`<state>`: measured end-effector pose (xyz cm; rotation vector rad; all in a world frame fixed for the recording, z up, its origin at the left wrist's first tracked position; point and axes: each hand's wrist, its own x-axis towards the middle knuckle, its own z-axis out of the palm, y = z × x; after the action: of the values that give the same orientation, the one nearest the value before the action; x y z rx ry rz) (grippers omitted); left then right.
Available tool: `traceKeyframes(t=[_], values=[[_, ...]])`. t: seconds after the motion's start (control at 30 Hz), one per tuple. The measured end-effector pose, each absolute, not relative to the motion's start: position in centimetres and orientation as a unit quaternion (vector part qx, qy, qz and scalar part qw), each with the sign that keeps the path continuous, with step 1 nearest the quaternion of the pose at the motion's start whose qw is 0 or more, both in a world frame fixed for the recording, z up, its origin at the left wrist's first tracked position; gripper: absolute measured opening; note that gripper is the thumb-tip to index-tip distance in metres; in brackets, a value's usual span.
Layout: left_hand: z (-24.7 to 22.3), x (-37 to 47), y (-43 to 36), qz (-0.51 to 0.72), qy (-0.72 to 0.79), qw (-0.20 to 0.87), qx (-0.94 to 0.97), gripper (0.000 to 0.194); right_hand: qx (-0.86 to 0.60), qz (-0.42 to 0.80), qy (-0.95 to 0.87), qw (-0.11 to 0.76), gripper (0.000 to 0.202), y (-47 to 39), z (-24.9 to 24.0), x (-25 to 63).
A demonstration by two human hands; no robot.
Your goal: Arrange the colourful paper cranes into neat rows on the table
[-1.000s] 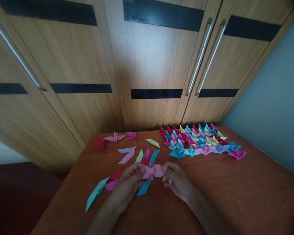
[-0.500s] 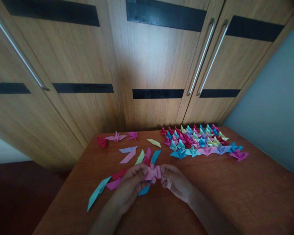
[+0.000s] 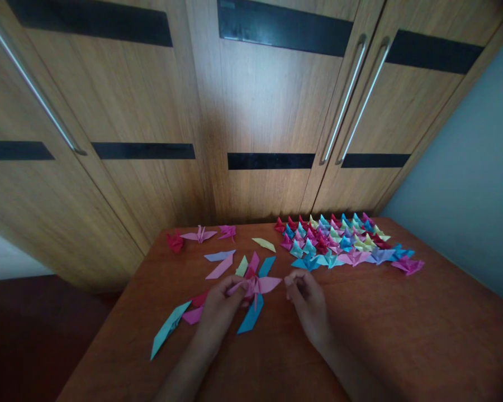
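Observation:
Between thumb and fingers, my left hand (image 3: pixel 222 304) pinches a pink paper crane (image 3: pixel 266 285) over the middle of the table. One pointed wing of the crane reaches toward my right hand (image 3: pixel 308 301), whose fingers are curled together near its tip; whether they touch it is too small to tell. Beneath and around the crane lie folded paper strips, among them a blue one (image 3: pixel 250 318), a light green one (image 3: pixel 242 266) and a magenta one (image 3: pixel 191 316). A turquoise strip (image 3: pixel 167 329) lies to the left of my left hand.
Many small coloured paper cranes (image 3: pixel 331 234) stand in rows at the back right of the brown table (image 3: pixel 402 324). A red crane (image 3: pixel 175 242) and pink ones (image 3: pixel 200 234) are at the back left. Wooden cabinet doors (image 3: pixel 268 106) rise behind.
The pink crane's wing, folded up before, now stretches out toward the right. My right hand has drawn slightly away to the right, and my left hand has shifted a little left.

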<state>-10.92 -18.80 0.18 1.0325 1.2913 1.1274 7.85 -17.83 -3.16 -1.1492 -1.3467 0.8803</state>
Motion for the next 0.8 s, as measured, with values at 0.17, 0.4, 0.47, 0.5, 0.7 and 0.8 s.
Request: traceKeyframes(t=[0.17,0.4,0.47,0.5,0.7,0.8], values=[[-0.4,-10.7,-18.5,0.483,0.55,0.511,0.451,0.019,-0.431,0.215,-0.75,0.453,0.015,-19.5,-3.2,7.3],[-0.3,-10.2,-19.2,0.456,0.523,0.529,0.489,0.021,-0.443,0.178,-0.791,0.381,0.014,-19.4,-3.3,6.9],[-0.1,-10.0,-19.3,0.442,0.513,0.537,0.503,0.023,-0.458,0.184,-0.775,0.394,0.014,-19.1,-3.3,7.0],[0.0,-10.0,-19.4,0.436,0.508,0.542,0.509,0.024,-0.464,0.19,-0.764,0.405,0.015,-19.0,-3.2,7.1],[-0.3,-10.0,-19.2,0.419,0.486,0.55,0.534,0.028,-0.489,0.241,-0.697,0.466,0.033,-18.5,-2.8,7.4],[-0.5,-10.1,-19.2,0.409,0.484,0.555,0.539,0.028,-0.485,0.239,-0.705,0.46,0.033,-18.6,-2.3,7.6]])
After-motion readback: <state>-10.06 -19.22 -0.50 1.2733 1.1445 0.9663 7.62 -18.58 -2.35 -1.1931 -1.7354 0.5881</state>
